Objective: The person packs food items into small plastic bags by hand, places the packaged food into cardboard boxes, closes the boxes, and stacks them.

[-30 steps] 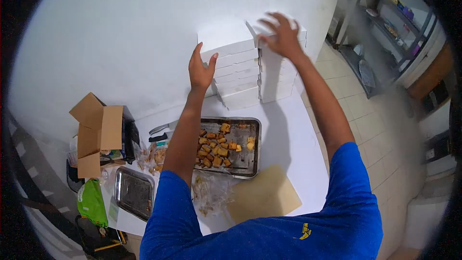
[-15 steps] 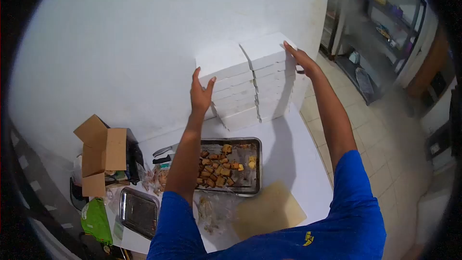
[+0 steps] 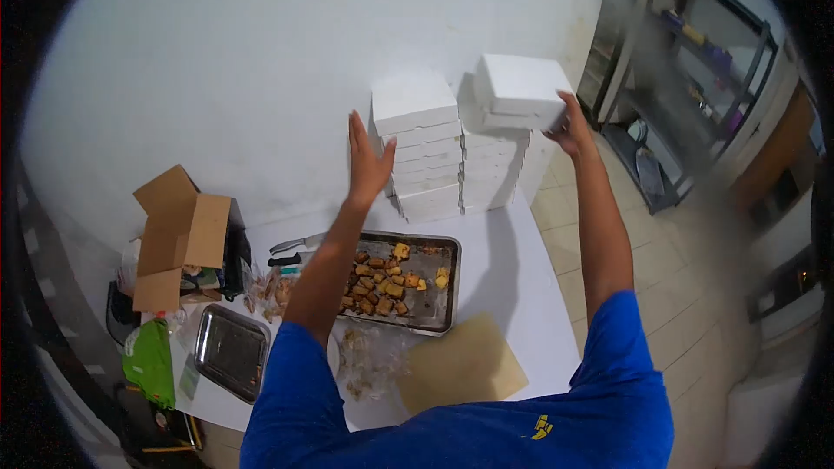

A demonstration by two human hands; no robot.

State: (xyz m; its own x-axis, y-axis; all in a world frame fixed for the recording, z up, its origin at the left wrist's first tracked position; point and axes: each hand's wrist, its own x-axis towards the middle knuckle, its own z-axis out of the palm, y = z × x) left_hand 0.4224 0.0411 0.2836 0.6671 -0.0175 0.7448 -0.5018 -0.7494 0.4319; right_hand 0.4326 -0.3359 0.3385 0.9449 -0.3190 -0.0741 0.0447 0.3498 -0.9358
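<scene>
Right hand (image 3: 571, 132): clamped on box (image 3: 523, 80) at its right end, seemingly bearing the weight alone | box: over right stack (image 3: 495, 165), far side | left hand (image 3: 371, 172): fingers wide beside left stack (image 3: 424, 146), maybe guarding it; can't tell contact | tray (image 3: 432, 302): near, apart from stacks

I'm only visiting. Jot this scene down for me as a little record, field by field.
Left hand: open, beside the left stack of white boxes; contact unclear
Right hand: gripping one or two boxes, askew over the right stack
Large metal tray: browned food pieces
Near the body: yellowish board, clear plastic
Left side: open cardboard box, smaller metal tray
</scene>
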